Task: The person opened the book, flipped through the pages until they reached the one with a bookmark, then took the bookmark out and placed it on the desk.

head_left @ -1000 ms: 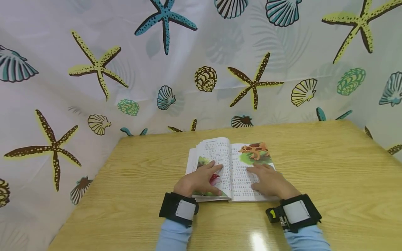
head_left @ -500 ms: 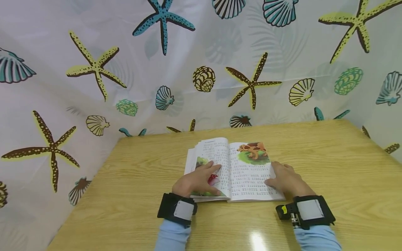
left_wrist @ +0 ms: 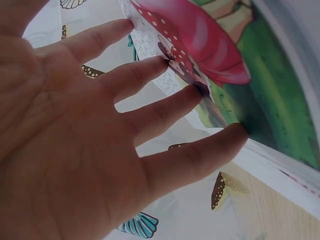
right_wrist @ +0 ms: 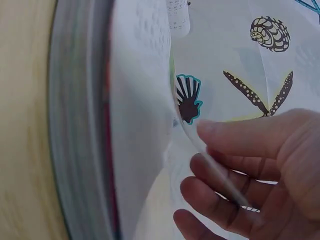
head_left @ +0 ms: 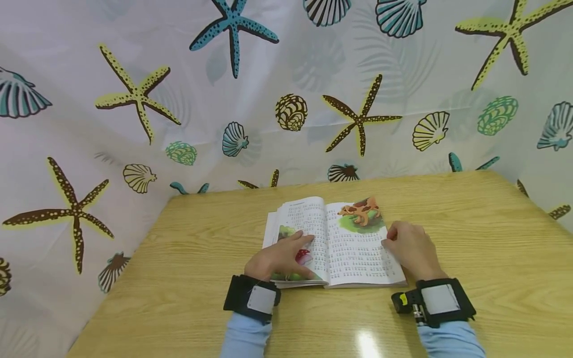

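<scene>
An open picture book (head_left: 300, 211) lies on the table, with printed text and coloured drawings on both pages. My left hand (head_left: 282, 256) rests on the left page with fingers spread. In the left wrist view its fingertips (left_wrist: 235, 132) touch a drawing with a red, white-spotted shape. At the outer edge of the right page (head_left: 358, 256), which carries a brown dog drawing, my right hand (head_left: 414, 251) pinches the paper. The right wrist view shows the lifted page (right_wrist: 142, 100) curving up between thumb and fingers, apart from the thick stack of pages (right_wrist: 77, 125) beneath.
The wooden table (head_left: 201, 248) spreads around the book on all sides. A white cloth (head_left: 268, 89) printed with starfish and shells hangs behind and beside it. Both wrists wear black straps (head_left: 255, 300) over light blue sleeves (head_left: 246, 333).
My right hand has slid off the right page to its outer edge and now pinches the sheet, whose upper corner has lifted. My left hand has stayed on the left page.
</scene>
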`<state>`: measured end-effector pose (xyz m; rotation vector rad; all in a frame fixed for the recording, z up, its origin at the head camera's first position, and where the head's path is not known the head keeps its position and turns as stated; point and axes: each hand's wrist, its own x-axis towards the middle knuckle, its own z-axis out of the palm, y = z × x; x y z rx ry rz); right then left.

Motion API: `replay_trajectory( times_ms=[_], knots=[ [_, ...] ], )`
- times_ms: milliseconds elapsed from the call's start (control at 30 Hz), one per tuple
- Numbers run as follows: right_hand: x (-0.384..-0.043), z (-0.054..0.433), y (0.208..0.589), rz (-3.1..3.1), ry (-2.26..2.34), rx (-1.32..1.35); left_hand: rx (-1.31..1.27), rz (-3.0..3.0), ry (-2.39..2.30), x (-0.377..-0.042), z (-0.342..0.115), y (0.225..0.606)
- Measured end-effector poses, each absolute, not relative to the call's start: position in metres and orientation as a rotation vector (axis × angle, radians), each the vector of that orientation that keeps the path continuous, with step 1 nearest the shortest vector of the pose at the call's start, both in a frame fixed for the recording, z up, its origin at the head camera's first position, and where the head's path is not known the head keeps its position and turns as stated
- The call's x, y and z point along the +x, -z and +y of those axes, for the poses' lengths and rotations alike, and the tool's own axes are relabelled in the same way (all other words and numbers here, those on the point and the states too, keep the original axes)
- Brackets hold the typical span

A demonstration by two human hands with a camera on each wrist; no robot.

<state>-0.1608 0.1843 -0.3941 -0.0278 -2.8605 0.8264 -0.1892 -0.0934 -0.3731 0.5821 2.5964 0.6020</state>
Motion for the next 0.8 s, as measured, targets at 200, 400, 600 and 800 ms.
replay_trajectory(
  times_ms=[200,400,600,800],
  knots=[
    [-0.161,0.182,0.395,-2.696,-0.966,-0.072,0.594,2.597,-0.599,-0.189,-0.093,0.371],
    [-0.163,0.183,0.395,-2.729,-0.973,-0.077,0.582,2.598,-0.603,-0.188,-0.092,0.37],
    [-0.163,0.184,0.388,-2.724,-1.12,0.008,0.588,2.597,-0.599,-0.188,-0.093,0.37],
    [-0.162,0.17,0.373,-2.675,-1.404,0.326,0.591,2.587,-0.606,-0.189,-0.094,0.371]
  ],
)
